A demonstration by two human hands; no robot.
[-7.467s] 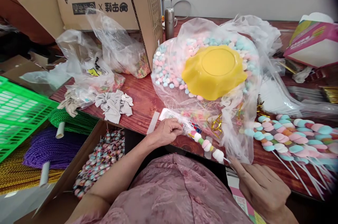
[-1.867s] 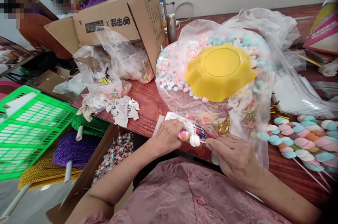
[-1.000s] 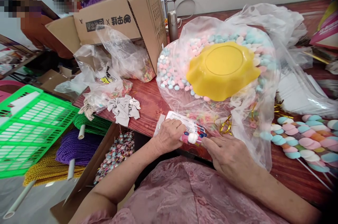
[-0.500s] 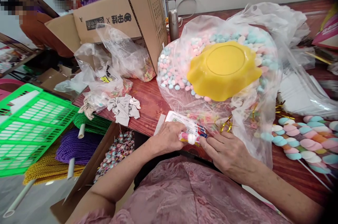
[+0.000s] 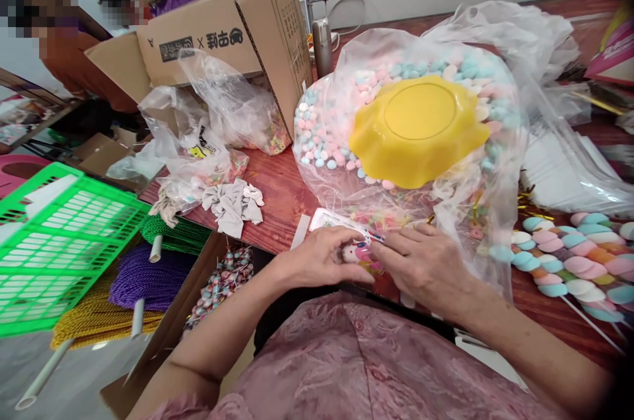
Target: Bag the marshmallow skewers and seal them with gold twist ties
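Left hand (image 5: 321, 260) and right hand (image 5: 426, 263) both pinch a glossy printed sleeve (image 5: 333, 220) around soft round marshmallows (image 5: 354, 252) on the reddish wooden desk (image 5: 277, 192)

Yellow bowl (image 5: 419, 126) near a cardboard box (image 5: 222, 37) (flap open), green basket (image 5: 59, 235) left of the table (image 5: 277, 189).

Bright, even indoor light, soft shadows, wide-angle bending and dark vignette at the corners.

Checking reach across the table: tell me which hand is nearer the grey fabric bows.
Left. The left hand lies to the right of the grey fabric bows and closer to the person; the right hand sits farther right, beyond the left.
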